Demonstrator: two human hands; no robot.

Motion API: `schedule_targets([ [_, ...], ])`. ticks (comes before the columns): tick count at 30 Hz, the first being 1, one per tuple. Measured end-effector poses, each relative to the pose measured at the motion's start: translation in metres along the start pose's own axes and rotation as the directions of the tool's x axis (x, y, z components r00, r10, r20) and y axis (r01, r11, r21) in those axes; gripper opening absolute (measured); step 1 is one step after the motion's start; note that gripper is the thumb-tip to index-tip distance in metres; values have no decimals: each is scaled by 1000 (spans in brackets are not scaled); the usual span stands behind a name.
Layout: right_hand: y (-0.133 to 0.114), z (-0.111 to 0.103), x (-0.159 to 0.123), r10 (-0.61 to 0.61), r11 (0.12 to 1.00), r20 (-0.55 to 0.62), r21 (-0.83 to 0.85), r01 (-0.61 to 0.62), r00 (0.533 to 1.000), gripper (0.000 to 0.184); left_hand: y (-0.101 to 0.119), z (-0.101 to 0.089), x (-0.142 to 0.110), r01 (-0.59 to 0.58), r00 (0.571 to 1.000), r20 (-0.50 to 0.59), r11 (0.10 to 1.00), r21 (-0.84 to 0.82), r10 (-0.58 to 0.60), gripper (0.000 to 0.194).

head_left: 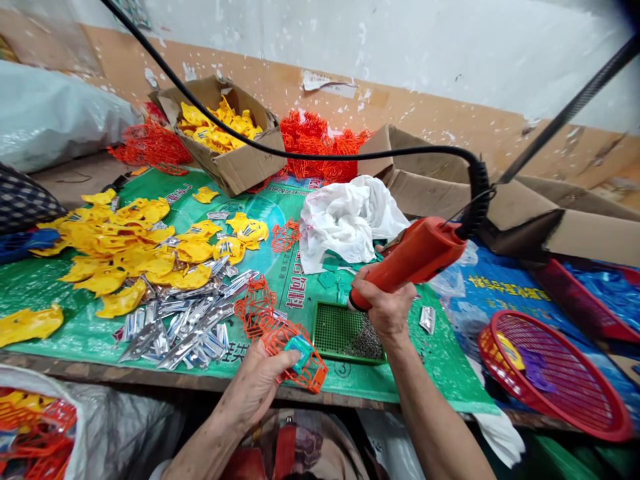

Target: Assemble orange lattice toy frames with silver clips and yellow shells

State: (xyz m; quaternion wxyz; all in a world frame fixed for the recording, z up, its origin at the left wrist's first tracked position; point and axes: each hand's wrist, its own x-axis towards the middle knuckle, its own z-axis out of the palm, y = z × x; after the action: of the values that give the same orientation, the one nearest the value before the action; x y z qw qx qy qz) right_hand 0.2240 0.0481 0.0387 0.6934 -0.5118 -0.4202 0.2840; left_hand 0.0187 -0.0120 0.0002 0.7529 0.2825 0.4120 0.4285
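Near the table's front edge, my left hand (265, 373) is closed on an orange plastic lattice frame (314, 375). A small teal plastic piece (300, 352) sits in that frame under my thumb. My right hand (385, 300) wraps round a red electric screwdriver (410, 260), tilted with its cable end up to the right. Its tip points down to the left and is hidden. Below it lies a green tray (330, 327) with many tiny metal screws (367, 341) heaped at its right end. Another orange lattice frame (256, 307) lies just beyond my left hand.
Yellow plastic shells (125, 247) and silver strips (185, 327) are piled at left. Behind stand a carton (250, 163) of yellow shells, orange lattice parts (320, 147) and a white cloth (345, 213). A red basket (565, 380) is at right. The black cable (320, 157) crosses overhead.
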Motion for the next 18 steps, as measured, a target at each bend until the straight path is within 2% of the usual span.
schedule_targets([
  [11, -6, 0, 3, -37, 998, -14, 41, 38, 999, 15, -3, 0, 2, -22, 1000, -17, 1000, -7, 22, 28],
  [14, -15, -1, 4, -44, 996, 0, 77, 44, 999, 13, -3, 1, 1, -24, 999, -29, 1000, -13, 24, 25],
  [18, -41, 5, -6, -49, 969, 96, 247, 25, 994, 12, -1, 4, 0, -31, 999, -44, 999, -43, 29, 23],
])
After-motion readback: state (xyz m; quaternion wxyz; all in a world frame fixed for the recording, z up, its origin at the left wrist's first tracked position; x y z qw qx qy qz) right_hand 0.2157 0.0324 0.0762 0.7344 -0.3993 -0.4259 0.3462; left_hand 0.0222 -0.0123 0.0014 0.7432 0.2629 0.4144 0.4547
